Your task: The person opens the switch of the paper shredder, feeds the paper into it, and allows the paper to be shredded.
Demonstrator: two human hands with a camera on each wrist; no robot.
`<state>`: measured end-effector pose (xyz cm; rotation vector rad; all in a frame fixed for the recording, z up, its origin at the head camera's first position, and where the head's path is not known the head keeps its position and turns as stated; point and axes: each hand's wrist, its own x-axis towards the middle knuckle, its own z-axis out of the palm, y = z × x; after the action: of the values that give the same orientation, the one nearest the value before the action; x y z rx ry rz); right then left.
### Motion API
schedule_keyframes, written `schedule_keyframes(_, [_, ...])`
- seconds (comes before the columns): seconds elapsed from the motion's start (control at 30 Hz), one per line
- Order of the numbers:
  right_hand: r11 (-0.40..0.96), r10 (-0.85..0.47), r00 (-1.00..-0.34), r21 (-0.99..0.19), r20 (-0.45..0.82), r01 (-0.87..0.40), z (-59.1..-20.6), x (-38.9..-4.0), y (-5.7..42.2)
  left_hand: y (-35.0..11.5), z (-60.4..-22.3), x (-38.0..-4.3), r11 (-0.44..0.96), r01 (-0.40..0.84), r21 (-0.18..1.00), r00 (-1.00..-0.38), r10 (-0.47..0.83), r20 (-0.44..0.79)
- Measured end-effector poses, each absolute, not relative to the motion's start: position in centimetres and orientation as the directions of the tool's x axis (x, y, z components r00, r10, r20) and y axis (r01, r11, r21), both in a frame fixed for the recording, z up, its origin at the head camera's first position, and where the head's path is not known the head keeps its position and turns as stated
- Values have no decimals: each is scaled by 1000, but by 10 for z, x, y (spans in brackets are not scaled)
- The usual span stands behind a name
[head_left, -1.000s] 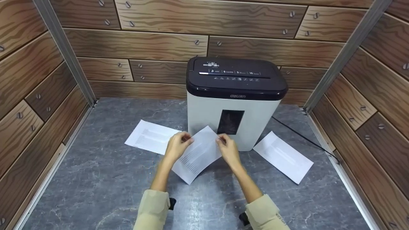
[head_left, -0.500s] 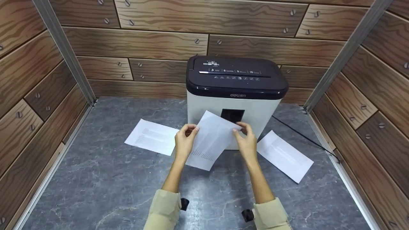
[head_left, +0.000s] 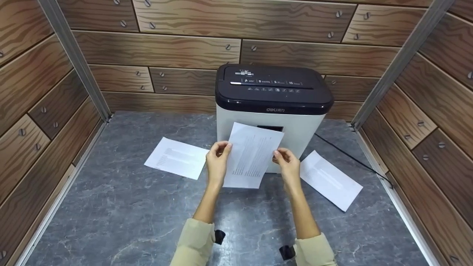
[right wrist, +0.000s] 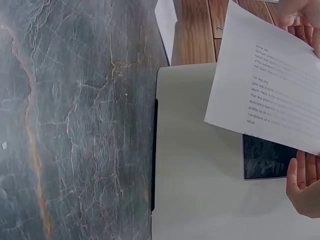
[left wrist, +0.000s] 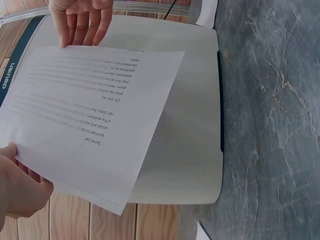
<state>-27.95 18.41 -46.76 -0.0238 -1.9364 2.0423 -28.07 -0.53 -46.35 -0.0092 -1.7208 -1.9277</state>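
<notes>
A printed sheet of paper (head_left: 251, 155) is held up in front of the paper shredder, tilted a little, with its text facing me. At its left edge my left hand (head_left: 217, 162) pinches it between thumb and fingers. My right hand (head_left: 290, 168) pinches the opposite edge. The left wrist view shows the same paper (left wrist: 95, 110) with the left hand (left wrist: 22, 185) below it and the right hand (left wrist: 82, 20) above. Behind it stands the white paper shredder (head_left: 305, 127) with a dark lid and a slot on top; the paper covers most of its window.
One printed sheet (head_left: 177, 159) lies on the grey marbled surface (head_left: 129, 214) to the left, and a folded-looking paper (head_left: 330, 183) lies to the right. A black cord (head_left: 351, 157) runs from the shredder to the right wall. Wood-patterned panels (head_left: 155, 51) enclose three sides.
Both hands have lifted the sheet up and to the right, turning it more upright in front of the shredder. The two papers lying on the surface have stayed put.
</notes>
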Motion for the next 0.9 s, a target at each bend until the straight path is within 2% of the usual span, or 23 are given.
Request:
schedule_keyframes(0.2, [17, 279, -928, -967, 248, -253, -466, -280, 186, -6, -466, -281, -22, 397, 918, -855, -373, 361])
schedule_keyframes(0.43, [125, 286, -890, -935, 355, -333, -462, -279, 193, -8, -465, -275, 117, 347, 930, -859, -358, 366])
schedule_keyframes(0.6, [144, 295, -887, -934, 356, -327, -457, -277, 196, -7, -462, -273, 184, 328, 926, -860, -347, 374])
schedule_keyframes(0.9, [161, 276, -879, -920, 389, -357, -430, -257, 192, -4, -457, -273, 197, 350, 916, -858, -325, 398])
